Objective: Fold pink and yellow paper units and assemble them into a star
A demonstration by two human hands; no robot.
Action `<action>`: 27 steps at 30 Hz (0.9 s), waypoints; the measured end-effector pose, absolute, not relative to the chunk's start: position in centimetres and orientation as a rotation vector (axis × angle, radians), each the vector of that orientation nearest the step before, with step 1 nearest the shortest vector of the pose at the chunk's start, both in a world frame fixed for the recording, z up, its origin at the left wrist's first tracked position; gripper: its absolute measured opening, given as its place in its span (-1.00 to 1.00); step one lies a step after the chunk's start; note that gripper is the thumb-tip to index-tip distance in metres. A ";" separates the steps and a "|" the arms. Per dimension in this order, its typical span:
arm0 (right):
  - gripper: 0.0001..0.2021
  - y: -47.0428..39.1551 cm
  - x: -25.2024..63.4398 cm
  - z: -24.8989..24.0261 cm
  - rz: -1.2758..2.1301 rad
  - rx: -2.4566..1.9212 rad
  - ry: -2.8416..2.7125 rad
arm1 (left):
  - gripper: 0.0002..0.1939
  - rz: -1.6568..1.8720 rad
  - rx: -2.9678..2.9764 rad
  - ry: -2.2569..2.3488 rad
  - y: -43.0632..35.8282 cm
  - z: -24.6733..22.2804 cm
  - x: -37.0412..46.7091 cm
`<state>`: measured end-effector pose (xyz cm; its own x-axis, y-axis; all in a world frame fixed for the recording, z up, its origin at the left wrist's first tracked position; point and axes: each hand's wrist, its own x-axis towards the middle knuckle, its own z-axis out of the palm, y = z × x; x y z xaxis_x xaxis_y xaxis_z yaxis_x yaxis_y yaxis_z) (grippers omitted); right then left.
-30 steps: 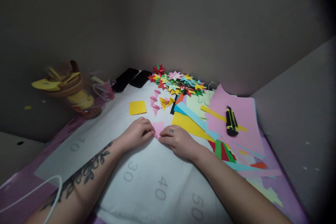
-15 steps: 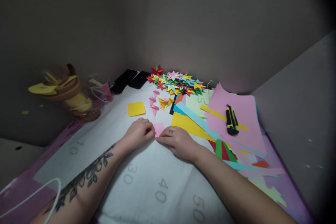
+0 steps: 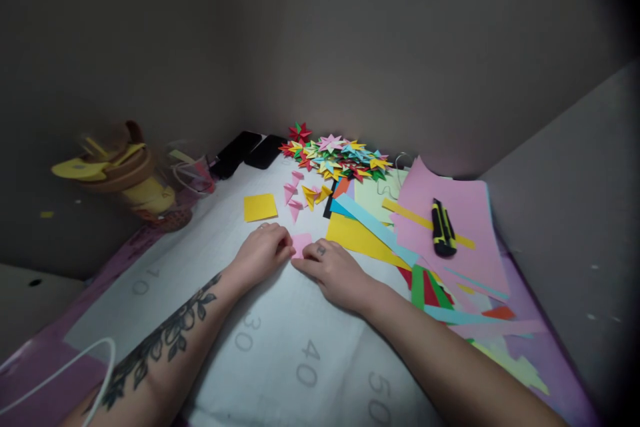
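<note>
A small pink paper square (image 3: pixel 301 242) lies on the white sheet between my two hands. My left hand (image 3: pixel 265 250) has its fingers curled, thumb and fingertips pinching the paper's left edge. From the right, my right hand (image 3: pixel 335 270) presses its fingertips on the paper's lower right edge, partly covering it. Just beyond lie folded pink paper pieces (image 3: pixel 294 195) and folded yellow pieces (image 3: pixel 315 196). A yellow paper square (image 3: pixel 260 207) sits beyond my left hand.
Colourful paper stars (image 3: pixel 340 155) are heaped at the back. To the right, a box cutter (image 3: pixel 443 228) rests on pink sheets (image 3: pixel 473 213), near loose strips (image 3: pixel 375 227). Back left are dark phones (image 3: pixel 265 151) and a brown-yellow cup (image 3: pixel 140 180). A white cable (image 3: pixel 111 367) crosses lower left.
My right hand has slid slightly left along the lower edge of the pink square. My left hand stays nearly in place at the paper's left edge.
</note>
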<state>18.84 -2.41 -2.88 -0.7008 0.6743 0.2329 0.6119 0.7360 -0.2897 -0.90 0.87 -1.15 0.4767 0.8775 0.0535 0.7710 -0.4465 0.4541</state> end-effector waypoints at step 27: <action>-0.77 -0.9 20.1 -2.9 0.419 -0.737 -2.047 | -0.81 1.107 2.114 1.282 0.1 -1.2 -1.6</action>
<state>20.12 -0.93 -2.87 -0.4235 0.6433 0.6378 0.3411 0.7655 -0.5456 -1.64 0.11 -1.17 0.2543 0.8758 0.4103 0.5332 -0.4809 0.6960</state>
